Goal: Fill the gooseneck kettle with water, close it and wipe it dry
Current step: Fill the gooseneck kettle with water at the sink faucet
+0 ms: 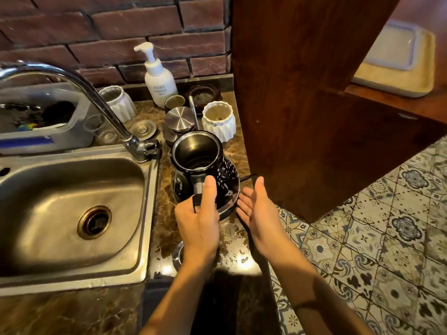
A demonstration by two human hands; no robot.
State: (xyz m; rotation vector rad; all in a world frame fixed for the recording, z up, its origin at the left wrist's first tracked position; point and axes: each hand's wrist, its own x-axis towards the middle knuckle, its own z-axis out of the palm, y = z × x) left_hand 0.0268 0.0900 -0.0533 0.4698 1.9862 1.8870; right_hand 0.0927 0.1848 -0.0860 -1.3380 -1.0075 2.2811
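The black gooseneck kettle (205, 175) stands lidless on its round base on the brown marble counter, right of the sink. Water drops cover its side and water shows inside. My left hand (198, 221) grips its handle, thumb on top. Just right of the kettle base, my right hand (256, 209) is open and flat, palm turned toward the kettle and holding nothing. A round steel lid (180, 119) rests on a canister behind the kettle. A round metal object (178, 256) lies on the counter under my left wrist, mostly hidden.
The steel sink (72, 213) with a curved tap (96, 97) lies to the left. Behind the kettle stand a soap pump bottle (159, 81), white ribbed cups (219, 120) and jars. A dark wooden post (302, 105) rises immediately right. Patterned floor tiles (387, 238) lie beyond the counter edge.
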